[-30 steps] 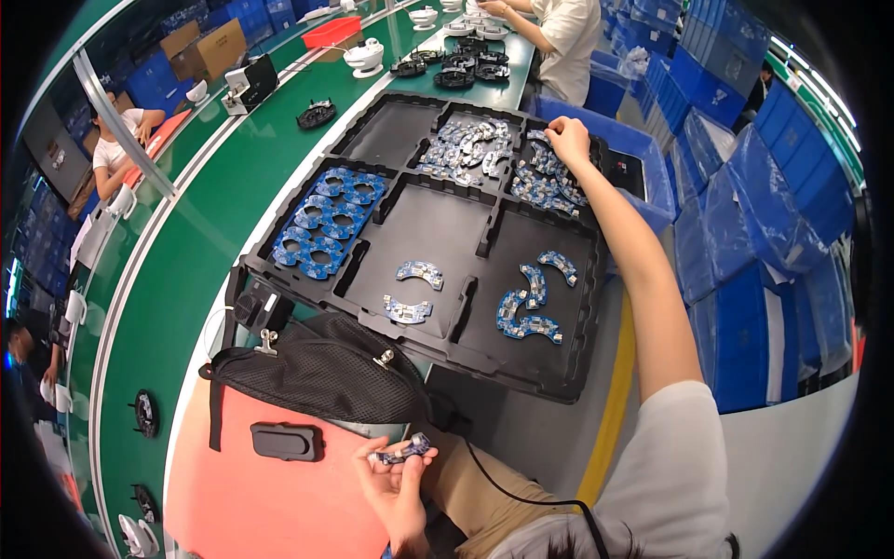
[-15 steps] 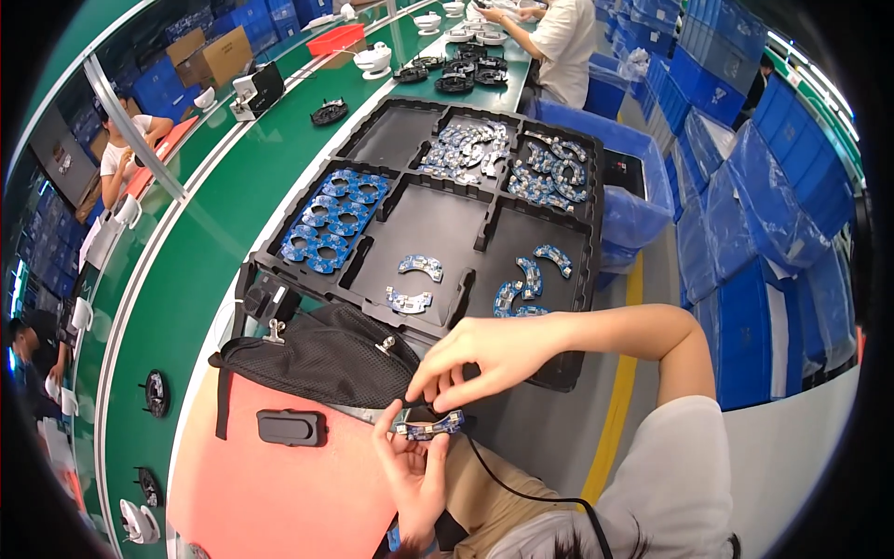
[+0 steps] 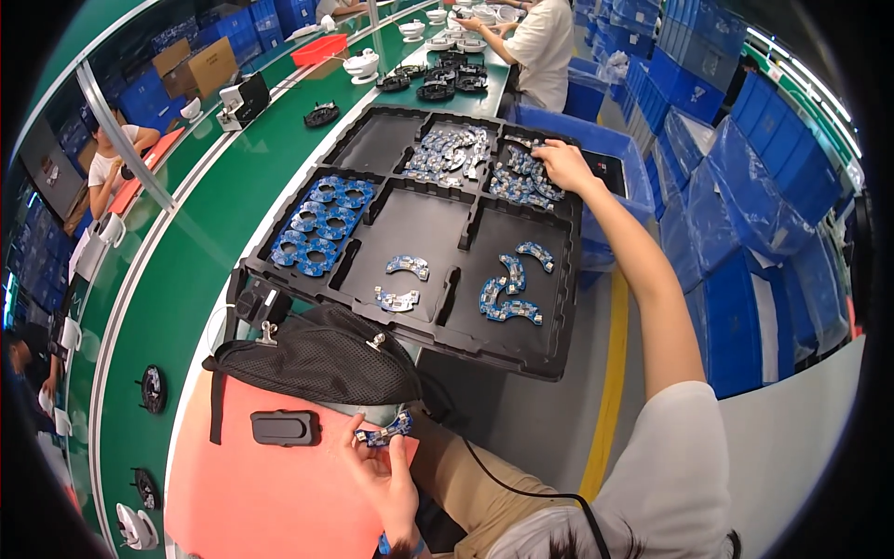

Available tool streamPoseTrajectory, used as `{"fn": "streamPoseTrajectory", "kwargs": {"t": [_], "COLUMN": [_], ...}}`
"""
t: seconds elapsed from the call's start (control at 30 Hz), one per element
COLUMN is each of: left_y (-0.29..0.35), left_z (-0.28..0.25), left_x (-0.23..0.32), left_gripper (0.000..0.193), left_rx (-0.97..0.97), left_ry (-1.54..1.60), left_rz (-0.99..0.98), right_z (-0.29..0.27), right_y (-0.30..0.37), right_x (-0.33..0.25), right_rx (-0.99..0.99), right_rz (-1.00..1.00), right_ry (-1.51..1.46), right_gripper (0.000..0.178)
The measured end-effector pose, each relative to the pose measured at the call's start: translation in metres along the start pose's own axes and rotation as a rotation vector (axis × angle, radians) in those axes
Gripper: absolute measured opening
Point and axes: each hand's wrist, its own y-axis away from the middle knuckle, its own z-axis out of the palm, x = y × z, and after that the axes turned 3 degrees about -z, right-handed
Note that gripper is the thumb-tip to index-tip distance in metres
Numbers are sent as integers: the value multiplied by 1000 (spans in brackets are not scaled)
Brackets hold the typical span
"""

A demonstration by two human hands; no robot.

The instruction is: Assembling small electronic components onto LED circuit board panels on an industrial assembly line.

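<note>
My left hand (image 3: 386, 480) pinches a curved blue circuit board (image 3: 385, 430) between thumb and fingers, above the edge of the orange mat. My right arm stretches away to the far right compartment of the black tray (image 3: 438, 337). There my right hand (image 3: 564, 166) is bent down with its fingers drawn together, among a heap of curved circuit boards (image 3: 526, 191). What lies between its fingertips is too small to make out. Several loose curved boards (image 3: 512, 275) lie in the near right compartment, and two more (image 3: 407, 267) in the near middle one.
Joined blue boards (image 3: 321, 224) fill the near left compartment. A black mesh pouch (image 3: 321, 359) with clips and a black oval device (image 3: 285, 428) lie by the orange mat (image 3: 261, 494). A green conveyor (image 3: 196, 307) runs along the left. Blue crates (image 3: 712, 317) stand right; a co-worker (image 3: 545, 47) is ahead.
My right hand has left the board at my left hand and moved forward to the far right compartment. My left hand still holds its board, slightly lower and farther left.
</note>
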Motion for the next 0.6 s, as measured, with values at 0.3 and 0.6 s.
{"fn": "streamPoseTrajectory", "kwargs": {"t": [0.3,0.6], "left_y": [-2,5], "left_z": [3,6], "left_x": [1,-2], "left_gripper": [60,78], "left_rx": [-44,-132], "left_ry": [11,88], "left_rz": [-27,-49], "right_z": [11,-51], "right_y": [-17,8], "right_x": [5,-176], "right_rx": [89,-17], "right_rz": [31,-233], "right_ry": [-49,-754], "right_gripper": [25,16]}}
